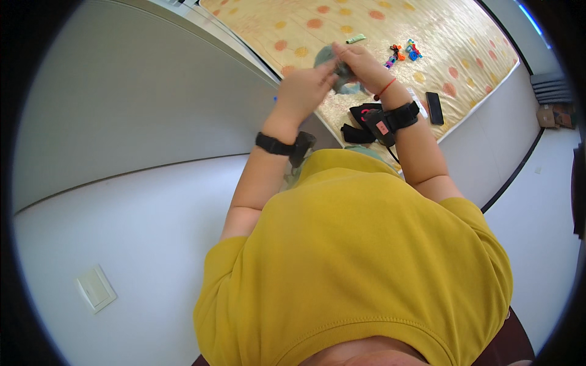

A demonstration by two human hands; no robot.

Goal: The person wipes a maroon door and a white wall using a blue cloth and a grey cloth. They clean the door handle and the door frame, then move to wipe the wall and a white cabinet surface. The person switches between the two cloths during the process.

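Note:
My left hand (306, 91) and my right hand (364, 66) meet over the far edge of a mattress or mat with an orange-dotted, shiny yellow cover (316, 23). Between them is a crumpled grey-green cloth item (324, 56), with the fingers of my right hand closed on it. My left hand is blurred; its fingers touch or overlap the item, and its grip cannot be told. Each wrist wears a black strap with a small box, and a red string circles my right wrist.
Near my right forearm lie a black phone (434, 108) and a black fabric item (358, 134). Farther off are a green tube (355, 39) and colourful small ties (414, 50). A grey panel (137, 91) stands at left; stacked grey items (551, 88) are at right.

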